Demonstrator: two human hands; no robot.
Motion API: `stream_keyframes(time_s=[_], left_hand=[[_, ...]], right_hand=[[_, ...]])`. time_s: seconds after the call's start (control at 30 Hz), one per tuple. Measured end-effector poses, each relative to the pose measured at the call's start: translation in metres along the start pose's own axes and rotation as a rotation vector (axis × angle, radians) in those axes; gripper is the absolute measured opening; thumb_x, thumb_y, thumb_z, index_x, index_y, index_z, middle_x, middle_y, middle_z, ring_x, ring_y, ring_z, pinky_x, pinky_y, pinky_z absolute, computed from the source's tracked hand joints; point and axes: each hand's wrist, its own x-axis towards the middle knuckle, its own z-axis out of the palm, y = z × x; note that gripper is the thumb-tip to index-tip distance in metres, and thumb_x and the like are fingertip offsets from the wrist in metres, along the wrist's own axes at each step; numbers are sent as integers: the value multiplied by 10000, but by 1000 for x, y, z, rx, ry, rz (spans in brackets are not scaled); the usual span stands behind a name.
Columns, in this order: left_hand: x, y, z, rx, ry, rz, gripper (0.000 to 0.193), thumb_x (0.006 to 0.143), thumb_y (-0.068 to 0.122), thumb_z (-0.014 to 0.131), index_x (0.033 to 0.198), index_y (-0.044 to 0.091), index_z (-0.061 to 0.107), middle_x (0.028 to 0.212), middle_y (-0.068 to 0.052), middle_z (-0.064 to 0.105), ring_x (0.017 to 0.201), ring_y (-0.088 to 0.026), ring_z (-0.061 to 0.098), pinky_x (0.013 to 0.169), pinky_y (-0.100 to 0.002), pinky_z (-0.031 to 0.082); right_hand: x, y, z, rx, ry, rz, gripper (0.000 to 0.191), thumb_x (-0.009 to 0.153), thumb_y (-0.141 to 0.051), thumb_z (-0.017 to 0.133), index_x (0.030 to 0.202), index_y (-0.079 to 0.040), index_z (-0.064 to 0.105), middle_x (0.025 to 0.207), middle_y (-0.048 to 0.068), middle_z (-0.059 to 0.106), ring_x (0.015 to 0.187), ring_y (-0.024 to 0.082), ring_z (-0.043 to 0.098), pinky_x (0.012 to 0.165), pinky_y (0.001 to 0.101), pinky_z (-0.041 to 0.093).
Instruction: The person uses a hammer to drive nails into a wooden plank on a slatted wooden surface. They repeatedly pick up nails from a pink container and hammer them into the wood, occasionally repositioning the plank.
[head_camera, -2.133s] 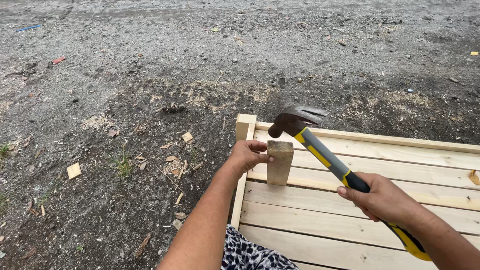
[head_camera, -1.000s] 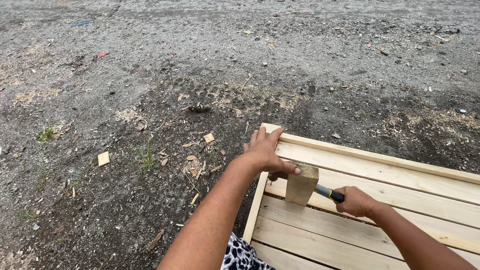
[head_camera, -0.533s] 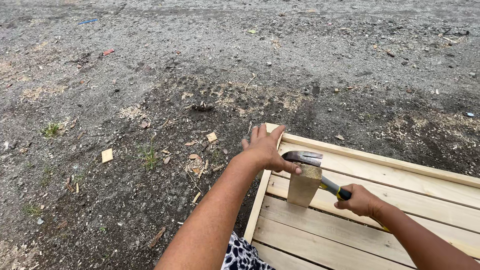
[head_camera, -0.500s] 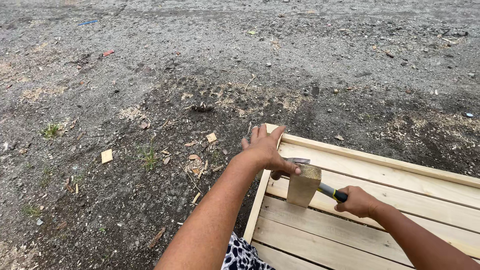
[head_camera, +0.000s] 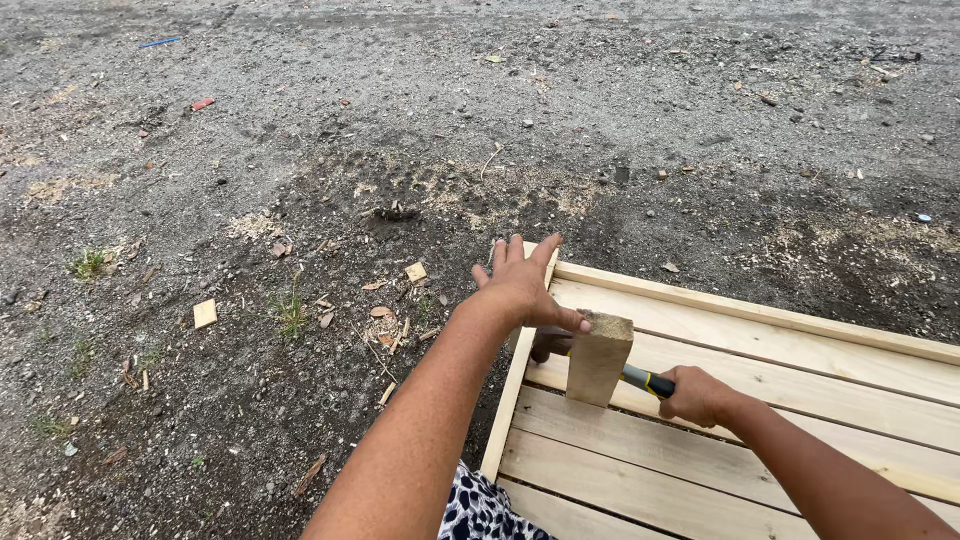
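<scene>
A short pale wooden block (head_camera: 598, 356) stands upright on a panel of light wooden planks (head_camera: 780, 350). My left hand (head_camera: 520, 286) lies with fingers spread on the panel's near-left corner, its thumb touching the block's top. My right hand (head_camera: 694, 395) is closed on the yellow-and-black handle of a hammer (head_camera: 646, 381). The handle runs low behind the block. The hammer's dark head (head_camera: 550, 346) shows partly at the block's left side, under my left palm.
Dark gravel and soil surround the panel, strewn with wood chips (head_camera: 205, 313) and offcuts (head_camera: 415, 271). Small grass tufts (head_camera: 290, 312) grow to the left. The panel's frame edge (head_camera: 508, 400) runs towards me beside a patterned cloth (head_camera: 480, 508).
The hammer, raised above the block two seconds ago, has swung down several times and now sits low behind it. My left hand shifted from gripping the block to lying spread beside it.
</scene>
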Motion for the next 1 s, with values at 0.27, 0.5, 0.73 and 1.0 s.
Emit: stream_keyframes(time_s=[0.27,0.5,0.73,1.0], left_hand=[[-2,1,-1,-6,-3,-6,1473,445,643,960,1638,373,141,1704,-220,21,1580,-406,-87,1205,-712,-1],[-4,5,1,8,-6,-24,1462,474,643,944,1642,379,104,1709,-214,1,1578,-402,-82,1208,-712,-17],[-3,2,0,-65,-4,-26,1450,476,619,935,1646,371,117,1705,-218,29,1585,-386,-73,1200,-720,-10],[-5,7,-4,-22,17,-39,1434,495,623,942,1639,364,116,1707,-209,-2,1583,-382,-85,1212,-703,-12]], right_hand=[[-3,11,-21,304,37,-152,216,770,-58,789,740,-9,581,540,82,519,405,188,446,401,380,375],[-5,-2,1,29,-26,32,117,806,-42,719,816,-92,614,580,31,515,424,163,446,420,365,381],[-11,10,-10,284,13,-145,200,780,-52,771,776,-17,575,565,48,511,419,164,429,400,351,368],[-7,0,6,16,43,16,111,789,-47,734,852,-65,644,615,43,522,470,157,429,443,361,362]])
